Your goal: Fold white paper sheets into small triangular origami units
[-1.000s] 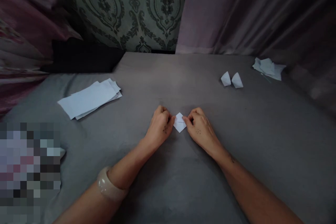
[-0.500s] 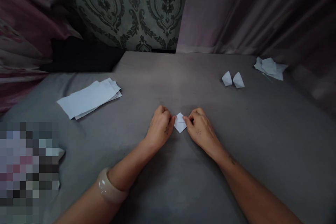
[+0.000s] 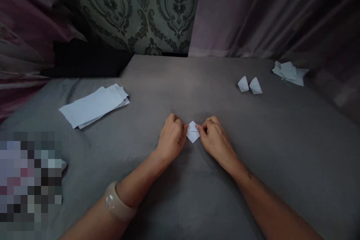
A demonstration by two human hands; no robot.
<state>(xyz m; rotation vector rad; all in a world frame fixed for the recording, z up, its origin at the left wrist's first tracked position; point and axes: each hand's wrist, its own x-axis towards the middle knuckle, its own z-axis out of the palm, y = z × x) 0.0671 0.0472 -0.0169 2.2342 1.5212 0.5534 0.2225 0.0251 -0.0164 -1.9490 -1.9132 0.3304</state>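
Observation:
A small piece of folded white paper [image 3: 192, 135] lies between my hands, diamond-shaped, with a crease or flap edge running across its middle. My left hand [image 3: 173, 135] is closed and pinches its left corner with thumb and fingers. On the opposite corner, my right hand [image 3: 215, 137] pinches it the same way. Both thumbs show at the paper's sides; the fingertips underneath are hidden. A pale bangle [image 3: 119, 202] circles my left forearm.
On the grey cloth surface [image 3: 180, 82], a stack of white paper strips [image 3: 94, 105] lies to the left. Two folded paper shapes [image 3: 249, 85] stand at the right, with crumpled paper pieces [image 3: 291, 72] beyond. Black fabric [image 3: 90, 60] lies at the back left; curtains [image 3: 239, 11] hang behind.
Hardly anything differs. Both hands keep their pinch on the folded paper, and the view has shifted very slightly.

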